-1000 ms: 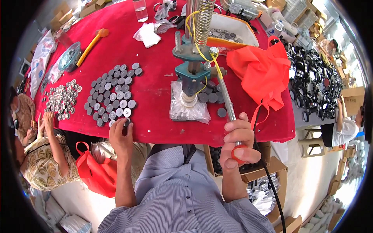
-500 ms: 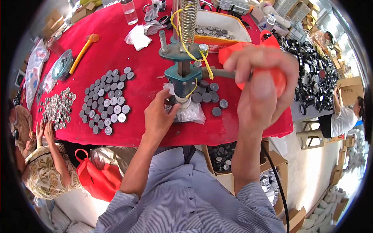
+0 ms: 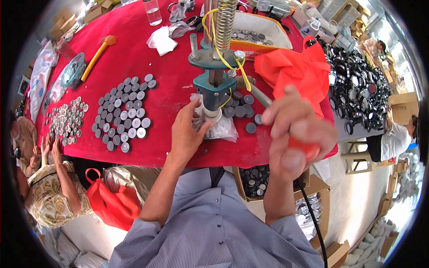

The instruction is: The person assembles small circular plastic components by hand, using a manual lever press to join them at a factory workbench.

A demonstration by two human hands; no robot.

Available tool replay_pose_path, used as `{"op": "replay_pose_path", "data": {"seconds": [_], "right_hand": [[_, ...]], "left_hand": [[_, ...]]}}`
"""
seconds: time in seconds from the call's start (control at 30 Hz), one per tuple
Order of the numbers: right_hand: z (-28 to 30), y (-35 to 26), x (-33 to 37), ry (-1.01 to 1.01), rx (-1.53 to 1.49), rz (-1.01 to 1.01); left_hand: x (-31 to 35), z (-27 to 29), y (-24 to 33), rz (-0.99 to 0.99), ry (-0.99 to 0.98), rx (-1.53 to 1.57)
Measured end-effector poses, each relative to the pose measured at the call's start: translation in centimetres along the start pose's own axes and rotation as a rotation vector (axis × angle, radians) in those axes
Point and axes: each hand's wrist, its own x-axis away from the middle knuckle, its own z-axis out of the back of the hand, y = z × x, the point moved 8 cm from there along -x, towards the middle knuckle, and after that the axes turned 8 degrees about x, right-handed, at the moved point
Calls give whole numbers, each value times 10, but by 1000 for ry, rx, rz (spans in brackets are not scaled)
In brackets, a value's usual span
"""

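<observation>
Red tabletop (image 3: 178, 71) bears an open box (image 3: 254, 22) of discs (image 3: 261, 36) beyond the press (image 3: 210, 60).

Bright; right grip (image 3: 294, 127) blurred; glare on floor (image 3: 357, 192); rim black, distorted.

- Hand press (image 3: 215, 83): teal collar, metal column, coil spring (image 3: 227, 27) above, yellow cord (image 3: 241, 71) looped alongside; standing upright.
- Lever (image 3: 261, 95): plain metal rod, slanting down and rightward from beside the collar; red knob (image 3: 308, 151) at the outer end, blurred, partly covered.
- Clear plastic bag (image 3: 225, 130): crumpled, lying beneath the press's pale round foot (image 3: 212, 115).
- Grey round caps (image 3: 240, 111): clustered just right of the press; larger spread of similar caps (image 3: 123, 115) well to the left.
</observation>
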Motion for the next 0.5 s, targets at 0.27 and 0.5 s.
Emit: {"op": "replay_pose_path", "data": {"seconds": [0.27,0.5], "right_hand": [[0,-13,97,124,117,22],[-3,-12,100,110,207,-18]], "left_hand": [[54,93,-25,-42,278,-584],[74,119,-46,51,268,-714]]}}
